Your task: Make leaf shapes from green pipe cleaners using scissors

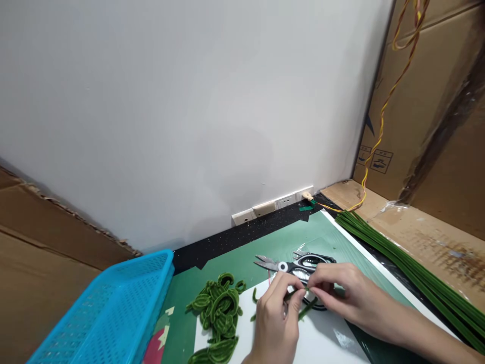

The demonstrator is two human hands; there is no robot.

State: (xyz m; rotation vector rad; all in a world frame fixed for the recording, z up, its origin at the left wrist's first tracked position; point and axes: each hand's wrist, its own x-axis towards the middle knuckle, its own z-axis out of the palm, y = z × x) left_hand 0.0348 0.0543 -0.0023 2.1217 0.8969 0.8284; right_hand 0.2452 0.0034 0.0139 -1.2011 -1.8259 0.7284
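Observation:
My left hand (pixel 278 313) and my right hand (pixel 346 293) meet over a white sheet (pixel 314 338), both pinching a short green pipe cleaner (pixel 308 307) between thumb and fingertips. One end of it sticks out below the fingers; the rest is partly hidden by them. Just beyond my hands lie scissors (pixel 282 266) with black handles, blades pointing left, and another tool tip shows behind them. To the left is a pile of green pipe cleaners (pixel 220 308) bent into leaf-like loops. A small curved green piece (pixel 254 296) rests beside my left hand.
A blue plastic basket (pixel 166 268) stands at the left. Long straight green pipe cleaners (pixel 401 263) lie bundled along the right edge of the green mat (pixel 242 255). Behind, a power strip (pixel 265 208) with a twisted yellow wire (pixel 382 114) runs along the wall, with cardboard (pixel 428 111) on the right.

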